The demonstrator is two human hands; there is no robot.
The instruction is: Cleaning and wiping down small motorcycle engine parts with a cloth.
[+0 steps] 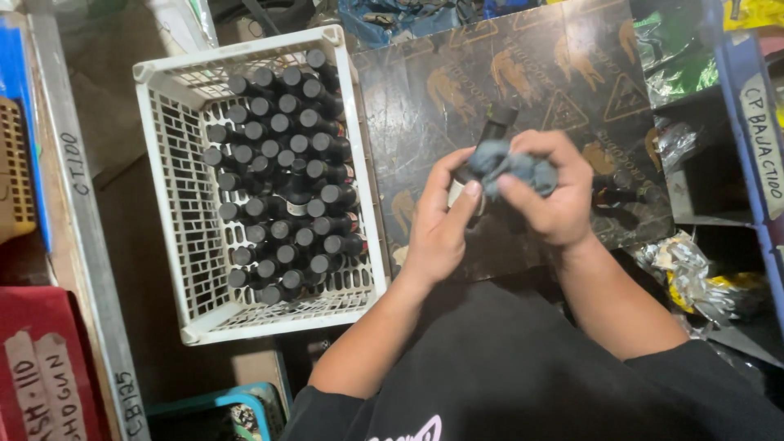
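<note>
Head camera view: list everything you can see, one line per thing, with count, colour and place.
crate: one, white plastic lattice, left of centre
capped bottles: several dozen, too many to count exactly, black caps, upright in the crate
board: one, dark with tan printed shapes, under the hands
held bottle: one, dark, between both hands
rag: one, grey-blue, wrapped round the held bottle
foil bags: a few, silver and yellow, right side
red box: one, lower left
left hand: one, grips the held bottle
right hand: one, presses the rag on it
</note>
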